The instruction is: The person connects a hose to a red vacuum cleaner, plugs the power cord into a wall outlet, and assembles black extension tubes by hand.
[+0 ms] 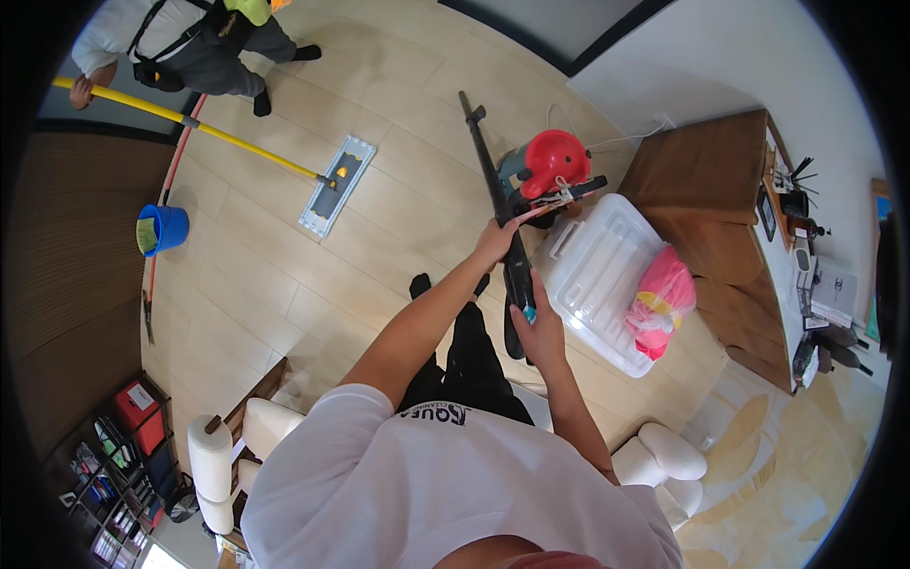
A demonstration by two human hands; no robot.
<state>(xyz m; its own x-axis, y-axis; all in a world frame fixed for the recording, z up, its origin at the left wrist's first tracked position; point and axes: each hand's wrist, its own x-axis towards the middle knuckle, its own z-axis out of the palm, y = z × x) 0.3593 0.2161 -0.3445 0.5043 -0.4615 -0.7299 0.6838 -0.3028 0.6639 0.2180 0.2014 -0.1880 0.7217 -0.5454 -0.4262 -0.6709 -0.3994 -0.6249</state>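
Note:
Both my hands are on a long black stick appliance (500,185), slim like a stick vacuum, with a teal spot near its thick end. My left hand (495,243) wraps round it about midway. Nearer my body, my right hand (542,327) grips the thicker end beside the teal spot. The narrow far end points ahead and slightly left over the floor. Just right of it stands a red-topped canister machine (559,156) with cords and a black piece on it. Close to my right hand is a clear plastic storage box (599,275) with a pink plastic bag (661,302) on its lid.
At the far left another person (213,43) holds a yellow-handled flat mop (338,185) on the tiled floor. A blue bucket (169,228) with a cloth stands by the left wall. To the right is a brown cabinet (697,180); cream cushioned seats (210,460) are near me.

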